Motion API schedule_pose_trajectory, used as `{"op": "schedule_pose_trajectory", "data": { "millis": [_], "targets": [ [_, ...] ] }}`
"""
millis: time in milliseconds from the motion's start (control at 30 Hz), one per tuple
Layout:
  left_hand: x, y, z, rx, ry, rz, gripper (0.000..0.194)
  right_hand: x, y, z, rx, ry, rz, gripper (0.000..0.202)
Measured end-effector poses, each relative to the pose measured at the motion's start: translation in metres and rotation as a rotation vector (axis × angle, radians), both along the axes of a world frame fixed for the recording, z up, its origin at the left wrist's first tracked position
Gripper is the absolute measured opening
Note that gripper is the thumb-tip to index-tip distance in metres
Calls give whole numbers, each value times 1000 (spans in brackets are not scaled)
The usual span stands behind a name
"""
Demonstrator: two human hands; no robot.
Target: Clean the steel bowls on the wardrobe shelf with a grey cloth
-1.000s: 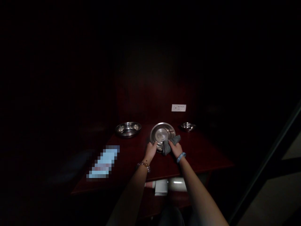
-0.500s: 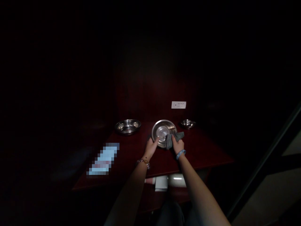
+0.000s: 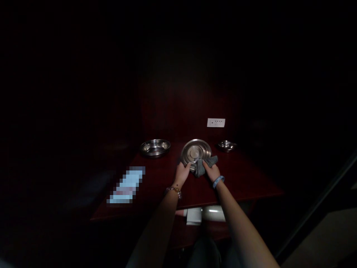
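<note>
A round steel bowl (image 3: 198,149) is held tilted above the dark red table, its inside facing me. My left hand (image 3: 182,174) grips its lower left rim, thumb on the inner side. My right hand (image 3: 212,172) is closed on a grey cloth (image 3: 200,168), which lies against the bowl's lower right rim. Below the bowl's edge, the fingers of both hands are mostly hidden.
Steel bowls stand on the table (image 3: 156,186): a wide one (image 3: 155,148) at the back left and a small one (image 3: 227,146) at the back right. A blurred bright panel (image 3: 127,185) lies left. White items (image 3: 194,216) sit on a shelf below; a socket plate (image 3: 216,123) is on the wall.
The bowl's face is tipped further back, so it looks flatter. Both hands keep their hold, and the whole view has shifted slightly, with things appearing a little further right and up.
</note>
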State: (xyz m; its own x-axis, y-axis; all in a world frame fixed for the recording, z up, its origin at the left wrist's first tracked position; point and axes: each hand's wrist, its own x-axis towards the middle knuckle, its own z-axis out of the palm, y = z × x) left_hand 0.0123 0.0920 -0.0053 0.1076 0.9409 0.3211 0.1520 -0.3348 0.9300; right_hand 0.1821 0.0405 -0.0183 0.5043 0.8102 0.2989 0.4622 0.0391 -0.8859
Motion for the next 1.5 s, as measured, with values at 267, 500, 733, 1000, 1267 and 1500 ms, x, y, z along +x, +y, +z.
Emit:
{"op": "schedule_pose_trajectory", "data": {
  "millis": [267,500,733,1000,1267,1500],
  "targets": [
    [0,-4,0,-139,-19,-63,24,-5,-7,9,11,14,-142,47],
    [0,-7,2,-103,-62,-115,45,-5,-8,8,40,49,-176,48],
    [-1,-10,2,-49,-105,-97,43,-1,-2,0,67,120,-38,47],
    [0,-9,4,-53,-143,-70,29,-1,-3,1,20,44,-46,41],
    [0,-10,5,-21,-125,-118,34,-7,-13,11,88,113,-151,45],
    [1,-8,0,65,-163,-193,49,-8,-16,14,69,113,-155,45]
  ]
}}
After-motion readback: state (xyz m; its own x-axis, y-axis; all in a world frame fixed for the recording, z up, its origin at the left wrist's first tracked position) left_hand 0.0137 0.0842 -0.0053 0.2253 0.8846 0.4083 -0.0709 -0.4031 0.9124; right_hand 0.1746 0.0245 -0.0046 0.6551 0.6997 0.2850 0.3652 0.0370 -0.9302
